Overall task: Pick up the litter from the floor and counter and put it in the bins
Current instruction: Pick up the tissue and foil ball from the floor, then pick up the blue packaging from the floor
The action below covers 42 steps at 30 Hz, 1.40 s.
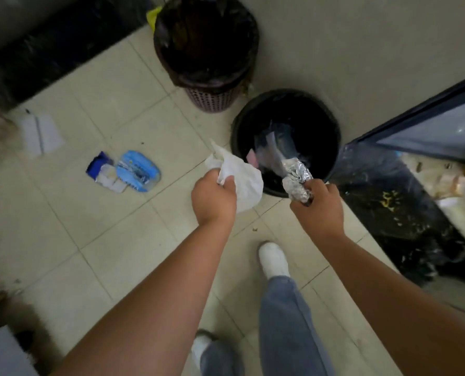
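Litter was in both hands: the left hand [213,198] was closed around a crumpled white paper [242,176], which hung just beside the near rim of the black bin [331,126], and the right hand [318,206] gripped a crushed roll of foil [297,176] whose far end reached over the bin's opening. Clear plastic [276,147] and a small pink scrap [252,158] already lay inside that bin, dark against its black liner. More litter sat on the tiled floor [112,229] to the left, well apart from the hands: a blue and white wrapper [124,172], torn open and flat, and farther off a white sheet of paper [40,134]. A second bin [207,50], a pink perforated basket with a dark bag draped over its rim, stood behind and to the left of the black one. A dark, stained counter [394,210] ran along the right side. White shoes [274,259] and blue jeans [285,321] showed below, near the black bin.
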{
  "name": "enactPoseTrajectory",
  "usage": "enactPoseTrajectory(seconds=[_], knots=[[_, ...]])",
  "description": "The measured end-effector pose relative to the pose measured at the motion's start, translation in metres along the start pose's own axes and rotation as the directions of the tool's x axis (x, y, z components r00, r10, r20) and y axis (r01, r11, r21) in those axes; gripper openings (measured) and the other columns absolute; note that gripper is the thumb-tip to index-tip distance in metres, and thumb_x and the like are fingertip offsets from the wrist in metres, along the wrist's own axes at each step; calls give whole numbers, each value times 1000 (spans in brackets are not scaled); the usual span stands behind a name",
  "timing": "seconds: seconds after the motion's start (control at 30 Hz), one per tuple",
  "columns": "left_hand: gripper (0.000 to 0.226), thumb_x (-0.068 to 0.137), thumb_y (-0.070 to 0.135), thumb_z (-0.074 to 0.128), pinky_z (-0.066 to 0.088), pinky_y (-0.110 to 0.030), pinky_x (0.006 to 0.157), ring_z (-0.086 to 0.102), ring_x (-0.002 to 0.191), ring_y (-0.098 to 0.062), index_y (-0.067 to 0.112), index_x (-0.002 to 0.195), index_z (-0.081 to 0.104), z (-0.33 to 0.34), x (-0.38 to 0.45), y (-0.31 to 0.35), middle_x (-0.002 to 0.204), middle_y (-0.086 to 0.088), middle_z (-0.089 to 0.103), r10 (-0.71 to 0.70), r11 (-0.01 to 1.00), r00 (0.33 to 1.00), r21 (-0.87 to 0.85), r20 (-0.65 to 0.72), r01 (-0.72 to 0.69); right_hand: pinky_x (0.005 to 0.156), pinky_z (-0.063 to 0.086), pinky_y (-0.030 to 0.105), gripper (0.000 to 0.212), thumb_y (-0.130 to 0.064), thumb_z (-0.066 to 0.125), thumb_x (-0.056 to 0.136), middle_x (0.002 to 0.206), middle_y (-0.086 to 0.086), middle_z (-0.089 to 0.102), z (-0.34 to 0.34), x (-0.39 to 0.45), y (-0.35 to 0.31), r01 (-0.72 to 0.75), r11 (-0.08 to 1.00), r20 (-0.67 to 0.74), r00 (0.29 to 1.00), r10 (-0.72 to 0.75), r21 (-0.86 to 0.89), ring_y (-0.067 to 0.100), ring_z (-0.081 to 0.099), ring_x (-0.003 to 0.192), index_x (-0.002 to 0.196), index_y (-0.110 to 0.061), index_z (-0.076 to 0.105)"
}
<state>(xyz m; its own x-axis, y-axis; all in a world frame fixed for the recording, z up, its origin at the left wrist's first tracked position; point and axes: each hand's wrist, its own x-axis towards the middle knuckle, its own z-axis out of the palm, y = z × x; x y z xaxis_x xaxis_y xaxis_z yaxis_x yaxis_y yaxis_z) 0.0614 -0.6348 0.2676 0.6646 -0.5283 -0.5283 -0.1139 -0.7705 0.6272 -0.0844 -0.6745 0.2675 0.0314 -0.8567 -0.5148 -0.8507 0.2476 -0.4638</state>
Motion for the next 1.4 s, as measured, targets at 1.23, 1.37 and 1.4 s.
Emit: enactPoseTrajectory(seconds=[1.23, 1.37, 1.4], knots=[[58, 102, 39, 26, 3, -47, 121, -13, 149, -27, 26, 152, -1, -263, 191, -118, 161, -1, -11, -308, 612, 945, 738, -109, 284, 120, 0, 47, 59, -43, 23, 98, 159, 7, -12, 183, 54, -319, 686, 464, 638, 714, -287, -560, 28, -12, 147, 149, -20, 2], [57, 102, 36, 30, 9, -44, 121, -5, 150, -26, 23, 152, 6, -307, 245, -164, 162, -2, -2, -269, 607, 962, 768, -40, 201, 121, 7, 45, 58, -39, 29, 98, 160, 9, -1, 262, 52, -344, 629, 520, 633, 748, -200, -578, 27, -4, 148, 148, -14, 13], [57, 101, 35, 32, 11, -43, 121, -2, 150, -26, 21, 152, 9, -313, 259, -175, 162, -3, 2, -277, 616, 961, 763, -26, 198, 121, 9, 45, 57, -38, 31, 98, 160, 9, 2, 280, 55, -347, 628, 515, 638, 747, -188, -583, 28, -2, 148, 147, -13, 15]])
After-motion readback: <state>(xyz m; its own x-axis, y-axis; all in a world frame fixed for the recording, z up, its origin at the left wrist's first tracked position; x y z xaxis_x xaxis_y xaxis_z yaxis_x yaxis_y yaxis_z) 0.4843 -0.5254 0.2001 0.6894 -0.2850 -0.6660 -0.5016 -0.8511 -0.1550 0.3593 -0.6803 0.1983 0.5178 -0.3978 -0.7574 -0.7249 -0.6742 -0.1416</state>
